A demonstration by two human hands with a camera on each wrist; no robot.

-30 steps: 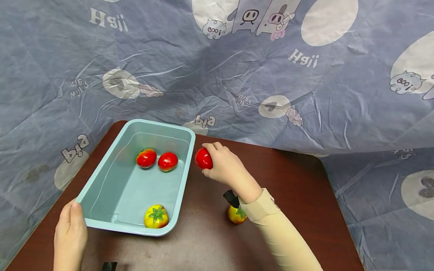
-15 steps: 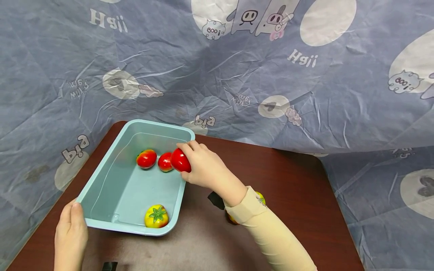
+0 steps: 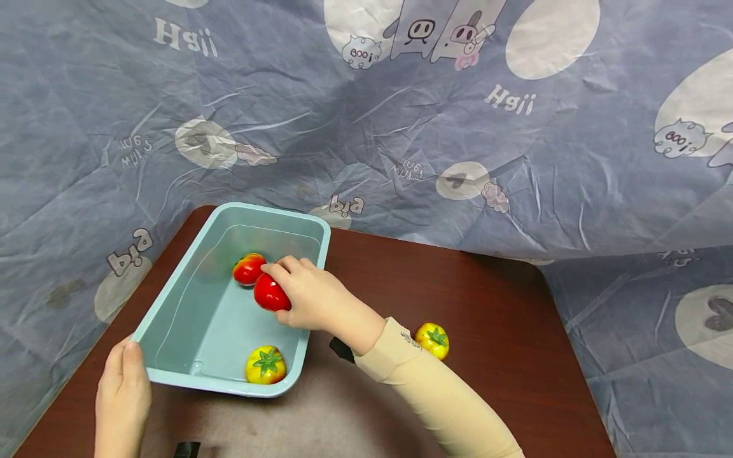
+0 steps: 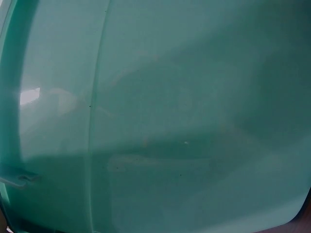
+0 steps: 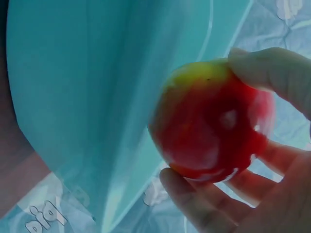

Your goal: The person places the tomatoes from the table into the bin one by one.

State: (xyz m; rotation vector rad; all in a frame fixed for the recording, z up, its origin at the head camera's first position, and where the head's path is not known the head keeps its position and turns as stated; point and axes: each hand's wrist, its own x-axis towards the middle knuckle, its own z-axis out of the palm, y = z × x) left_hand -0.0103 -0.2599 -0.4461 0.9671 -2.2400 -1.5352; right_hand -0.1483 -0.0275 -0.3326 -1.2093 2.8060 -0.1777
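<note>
In the head view my right hand [image 3: 315,296] holds a glossy red tomato [image 3: 270,292] over the inside of a pale blue plastic bin [image 3: 200,383]. The right wrist view shows thumb and fingers around this tomato [image 5: 209,126], which has a yellow patch on top. My left hand [image 3: 123,388] grips the bin's near left corner, thumb over the rim. A red tomato [image 3: 248,270] lies at the bin's far end; another beside it is almost hidden by the right hand. A yellow tomato [image 3: 266,366] with a green star-shaped top sits at the near end. Only the bin wall [image 4: 170,107] fills the left wrist view.
Another yellow tomato [image 3: 432,340] stands on the dark brown table [image 3: 487,299], right of the bin and partly behind the right sleeve [image 3: 424,375]. A grey-blue printed cloth [image 3: 343,114] hangs behind the table.
My right hand has carried the red tomato leftward from beside the bin, across its right rim, to above its inside. The left hand has stayed at the corner.
</note>
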